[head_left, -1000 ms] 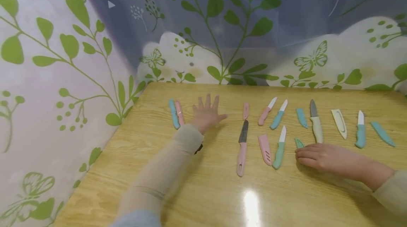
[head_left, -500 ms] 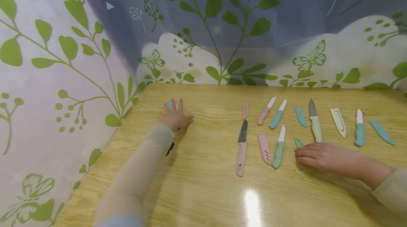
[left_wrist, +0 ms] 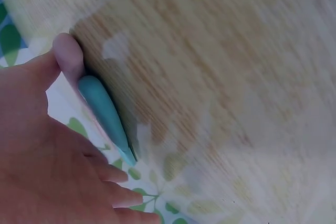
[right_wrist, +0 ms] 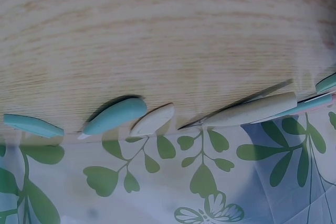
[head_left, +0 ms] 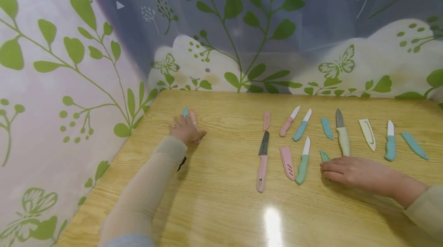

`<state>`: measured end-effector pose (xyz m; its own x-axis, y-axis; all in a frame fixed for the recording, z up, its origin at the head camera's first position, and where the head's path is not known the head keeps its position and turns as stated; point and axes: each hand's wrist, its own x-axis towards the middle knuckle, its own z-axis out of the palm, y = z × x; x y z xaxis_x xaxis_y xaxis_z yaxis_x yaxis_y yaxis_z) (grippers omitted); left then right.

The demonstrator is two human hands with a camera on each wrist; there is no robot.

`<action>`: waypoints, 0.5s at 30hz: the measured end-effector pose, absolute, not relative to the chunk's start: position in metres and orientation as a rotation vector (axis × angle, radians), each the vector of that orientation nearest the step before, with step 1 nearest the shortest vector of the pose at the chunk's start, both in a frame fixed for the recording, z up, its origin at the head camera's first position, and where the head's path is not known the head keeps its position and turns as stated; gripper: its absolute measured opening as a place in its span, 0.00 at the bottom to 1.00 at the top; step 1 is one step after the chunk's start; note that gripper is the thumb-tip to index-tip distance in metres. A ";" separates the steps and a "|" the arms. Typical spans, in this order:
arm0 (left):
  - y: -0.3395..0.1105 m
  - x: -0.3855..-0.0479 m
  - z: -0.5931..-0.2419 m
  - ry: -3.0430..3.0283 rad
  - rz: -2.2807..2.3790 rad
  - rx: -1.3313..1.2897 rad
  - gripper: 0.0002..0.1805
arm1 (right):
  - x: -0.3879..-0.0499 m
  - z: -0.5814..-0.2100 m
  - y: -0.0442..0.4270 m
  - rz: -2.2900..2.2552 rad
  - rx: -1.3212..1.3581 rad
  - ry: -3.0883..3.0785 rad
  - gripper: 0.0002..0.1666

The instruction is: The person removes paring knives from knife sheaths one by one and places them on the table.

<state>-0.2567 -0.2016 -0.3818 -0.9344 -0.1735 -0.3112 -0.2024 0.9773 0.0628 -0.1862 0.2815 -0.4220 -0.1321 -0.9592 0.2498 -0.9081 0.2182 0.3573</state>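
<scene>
My left hand (head_left: 185,129) lies over a blue knife (head_left: 185,111) and a pink knife (head_left: 193,116) side by side at the table's far left. Its fingers are spread and partly hide both. In the left wrist view, the thumb is against the rounded end of the pink knife (left_wrist: 68,56), and the blue knife (left_wrist: 105,109) lies beside it; no bare blade shows. My right hand (head_left: 356,171) rests on the table with fingers relaxed, partly covering a green sheath (head_left: 324,156), near the cream-handled knife (head_left: 343,140). The right wrist view does not show this hand.
Bare knives lie mid-table: a pink one (head_left: 263,164), a green one (head_left: 302,166), small pink (head_left: 287,126) and blue (head_left: 302,128) ones. Pink sheaths (head_left: 287,162), a blue sheath (head_left: 327,128) and a cream sheath (head_left: 367,133) lie among them. Another blue knife (head_left: 390,145) and sheath (head_left: 414,145) are right.
My left hand has moved left from the bare tabletop onto the blue and pink knives, then shifted slightly nearer, showing more of the pink knife. The right hand stays put.
</scene>
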 end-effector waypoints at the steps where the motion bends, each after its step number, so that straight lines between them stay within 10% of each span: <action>1: -0.201 -0.256 -0.382 2.809 0.130 -0.280 0.54 | -0.186 -0.422 0.281 -0.164 1.726 -2.079 0.38; 15: -0.190 -0.259 -0.381 2.739 0.258 -0.389 0.52 | -0.186 -0.422 0.281 -0.160 1.721 -2.085 0.38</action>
<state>-0.2587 -0.1899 -0.3809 -0.8970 -0.2339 -0.3750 -0.2998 0.9454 0.1274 -0.1857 0.2814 -0.4219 -0.1371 -0.9580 0.2518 -0.9084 0.2230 0.3537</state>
